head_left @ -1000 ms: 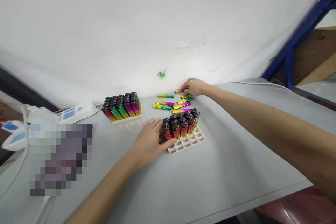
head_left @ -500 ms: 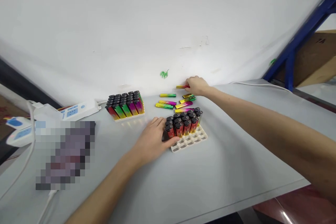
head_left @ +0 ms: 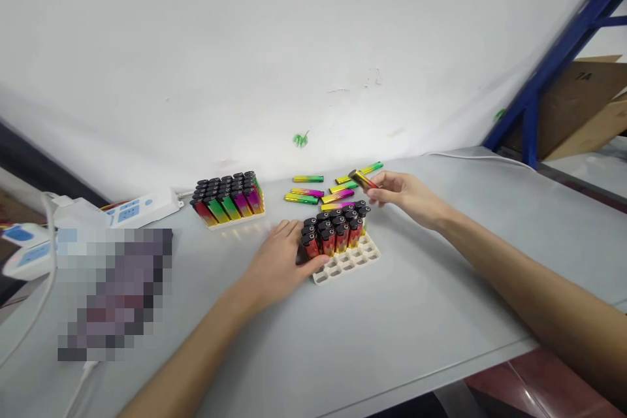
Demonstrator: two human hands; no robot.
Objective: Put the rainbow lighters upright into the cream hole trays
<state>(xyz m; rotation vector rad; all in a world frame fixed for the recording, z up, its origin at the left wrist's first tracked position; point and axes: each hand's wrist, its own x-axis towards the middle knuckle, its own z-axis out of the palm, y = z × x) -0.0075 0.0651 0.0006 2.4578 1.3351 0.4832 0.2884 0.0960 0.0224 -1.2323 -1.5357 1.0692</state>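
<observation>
My left hand [head_left: 279,258] grips the left end of a white slotted rack [head_left: 350,264], its thumb along the front corner and its fingers behind. Upright lighters [head_left: 341,238] with black tops and red-and-gold bodies stand in the rack's back slots, while the front slots show bare holes. To the right, my right hand [head_left: 399,196] pinches one shiny lighter [head_left: 363,179] by an end, tilted in the air just above and behind the rack. Several loose metallic lighters [head_left: 337,196] in green, yellow and magenta lie behind the rack.
A second rack [head_left: 238,221] packed with upright lighters stands to the left. Further left are power strips [head_left: 142,206], a pixelated flat object [head_left: 115,294] and white cables. A wall [head_left: 245,78] closes off the back; a blue metal frame [head_left: 531,124] rises at the right.
My right hand has come back from near the wall, toward the rack, carrying a lighter that it now holds raised. My left hand stays on the rack. The view has shifted slightly.
</observation>
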